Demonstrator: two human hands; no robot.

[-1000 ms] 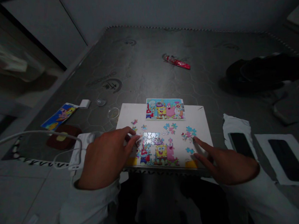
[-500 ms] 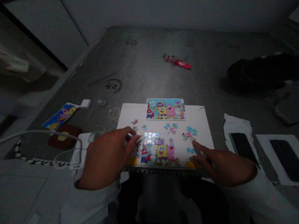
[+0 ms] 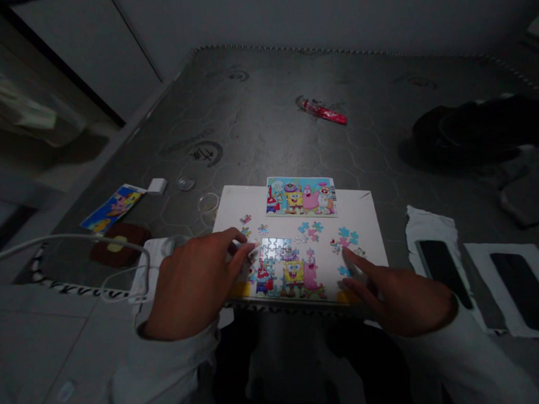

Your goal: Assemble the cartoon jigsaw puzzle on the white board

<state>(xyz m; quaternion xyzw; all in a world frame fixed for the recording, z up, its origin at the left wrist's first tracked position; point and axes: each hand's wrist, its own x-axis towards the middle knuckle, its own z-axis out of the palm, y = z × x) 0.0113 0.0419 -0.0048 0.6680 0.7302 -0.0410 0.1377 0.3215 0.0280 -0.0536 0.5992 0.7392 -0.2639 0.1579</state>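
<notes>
A partly assembled cartoon jigsaw puzzle (image 3: 294, 273) lies on a white board (image 3: 242, 197), its pieces joined in the lower middle. At its left edge is my left hand (image 3: 196, 281), thumb and forefinger parted above loose pieces; the other fingers are mostly hidden. My right hand (image 3: 391, 289) rests over the board's right side, forefinger stretched out by a cluster of loose puzzle pieces (image 3: 346, 237) and thumb apart from it. More loose pieces (image 3: 311, 230) lie above the assembled part. A reference picture card (image 3: 300, 197) sits at the board's far edge.
Left of the board are a white power strip (image 3: 142, 278) with cables, a brown case (image 3: 122, 244), a colourful packet (image 3: 114, 209) and a clear round lid (image 3: 209, 203). Two phones (image 3: 445, 271) lie at right. A red wrapper (image 3: 323, 110) and a dark bag (image 3: 478, 131) are farther back.
The whole view has shifted slightly. My right forefinger has moved a little left over the loose pieces on the right. My left hand stays almost in place.
</notes>
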